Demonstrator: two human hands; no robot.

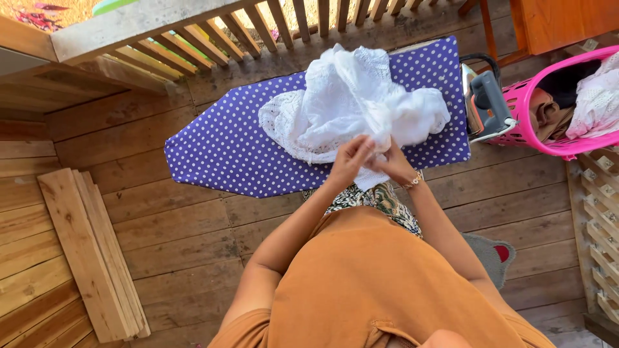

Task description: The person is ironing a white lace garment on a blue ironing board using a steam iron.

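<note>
Both hands meet at the near edge of the ironing board [225, 151], working on a white lacy garment [351, 106] that lies bunched on the purple dotted cover. The left hand [350, 161] has its fingers [362, 149] curled shut on a fold of the cloth, and the right hand [392, 162] pinches the same edge just beside it, its fingers closed too; exactly what part of the garment they grip is hidden by the fabric over them. Most of the garment piles up beyond the fingers, toward the railing [213, 38], with a lace hem spreading to their left. An iron [485, 103] stands on its rest at the board's end, off to the right of the fingers and near the garment's right-hand bulge. That looks like the main risk: a tug or a shake of the cloth could sweep a loose fold against the iron, and if it is hot, thin lace would scorch, or the iron could be knocked off. A hard pull between two pinches so close together might also strain or tear the openwork. The heap sits partly over the near edge, so letting go could let it slide onto the plank floor [174, 238]. A pink basket [525, 119] of clothes stands beyond the iron.
</note>
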